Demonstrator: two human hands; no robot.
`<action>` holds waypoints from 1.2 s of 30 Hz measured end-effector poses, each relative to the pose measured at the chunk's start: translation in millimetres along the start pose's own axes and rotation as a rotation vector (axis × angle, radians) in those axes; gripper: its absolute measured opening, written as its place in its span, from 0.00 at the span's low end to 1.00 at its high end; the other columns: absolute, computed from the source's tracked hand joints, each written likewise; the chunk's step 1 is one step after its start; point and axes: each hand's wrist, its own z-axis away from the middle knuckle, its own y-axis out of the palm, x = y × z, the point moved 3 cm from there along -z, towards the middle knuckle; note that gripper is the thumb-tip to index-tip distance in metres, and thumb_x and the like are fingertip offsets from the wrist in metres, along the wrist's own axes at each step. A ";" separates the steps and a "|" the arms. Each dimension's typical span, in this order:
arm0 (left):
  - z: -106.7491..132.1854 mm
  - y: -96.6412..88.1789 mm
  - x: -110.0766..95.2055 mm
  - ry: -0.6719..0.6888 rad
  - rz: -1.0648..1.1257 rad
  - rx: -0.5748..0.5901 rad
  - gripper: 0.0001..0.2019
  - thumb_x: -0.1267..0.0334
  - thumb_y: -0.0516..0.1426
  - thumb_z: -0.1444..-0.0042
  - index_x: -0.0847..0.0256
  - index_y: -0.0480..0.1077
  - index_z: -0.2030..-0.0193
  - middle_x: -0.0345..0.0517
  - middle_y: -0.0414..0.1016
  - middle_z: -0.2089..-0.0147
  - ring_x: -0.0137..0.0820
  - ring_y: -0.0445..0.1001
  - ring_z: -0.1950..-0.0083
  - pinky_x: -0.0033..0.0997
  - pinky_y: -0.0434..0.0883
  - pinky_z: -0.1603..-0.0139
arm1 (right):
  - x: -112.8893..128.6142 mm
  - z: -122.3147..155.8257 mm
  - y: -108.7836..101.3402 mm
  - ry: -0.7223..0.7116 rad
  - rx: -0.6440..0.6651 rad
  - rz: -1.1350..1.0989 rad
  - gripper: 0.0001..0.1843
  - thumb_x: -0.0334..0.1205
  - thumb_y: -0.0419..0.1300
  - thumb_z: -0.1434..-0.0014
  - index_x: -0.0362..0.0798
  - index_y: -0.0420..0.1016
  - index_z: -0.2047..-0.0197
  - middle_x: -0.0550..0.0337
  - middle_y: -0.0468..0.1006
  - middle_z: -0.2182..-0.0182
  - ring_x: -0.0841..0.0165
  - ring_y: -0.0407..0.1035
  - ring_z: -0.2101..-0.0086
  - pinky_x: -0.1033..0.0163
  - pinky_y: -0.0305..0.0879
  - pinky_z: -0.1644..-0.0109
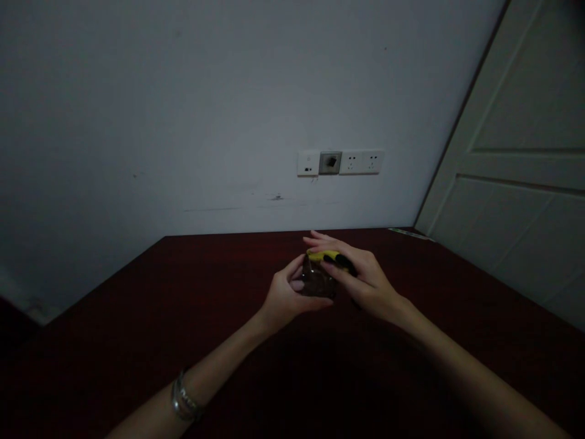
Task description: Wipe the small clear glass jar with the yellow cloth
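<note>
My left hand [287, 296] is wrapped round a small clear jar or glass [317, 281] that stands on the dark red table [183, 317]. My right hand [361, 277] lies over its top, fingers curled on a yellow lid or cap [322, 254] with something black at its right end. The jar's contents are too dim to make out. A metal bangle [184, 399] is on my left wrist.
A pale wall rises behind the table, with a row of white sockets and a grey plate [340, 163]. A white panelled door [516, 164] stands at the right. A thin strip [409, 233] lies at the table's far right corner.
</note>
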 end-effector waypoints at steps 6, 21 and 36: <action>-2.0 0.9 0.9 0.010 0.076 -0.037 0.31 0.72 0.69 0.66 0.65 0.68 0.50 0.47 0.76 0.60 0.29 0.74 0.70 0.22 0.72 0.78 | 13.3 2.9 8.1 -0.166 0.087 0.172 0.21 0.29 0.50 0.39 0.47 0.62 0.42 0.50 0.65 0.41 0.61 0.50 0.37 0.41 0.48 0.35; 5.8 3.7 -7.2 -0.021 0.076 0.029 0.33 0.66 0.69 0.65 0.64 0.66 0.49 0.52 0.75 0.58 0.34 0.77 0.67 0.25 0.74 0.77 | 2.5 -1.1 -1.9 -0.001 -0.026 -0.027 0.18 0.35 0.49 0.36 0.53 0.65 0.44 0.55 0.66 0.41 0.62 0.55 0.39 0.45 0.53 0.36; -1.0 -6.2 -18.9 0.075 0.043 -0.035 0.32 0.67 0.67 0.61 0.63 0.65 0.45 0.54 0.73 0.49 0.38 0.76 0.59 0.23 0.75 0.76 | 8.4 3.2 8.2 -0.223 0.043 0.060 0.24 0.26 0.50 0.40 0.51 0.60 0.41 0.54 0.62 0.39 0.61 0.51 0.37 0.43 0.54 0.36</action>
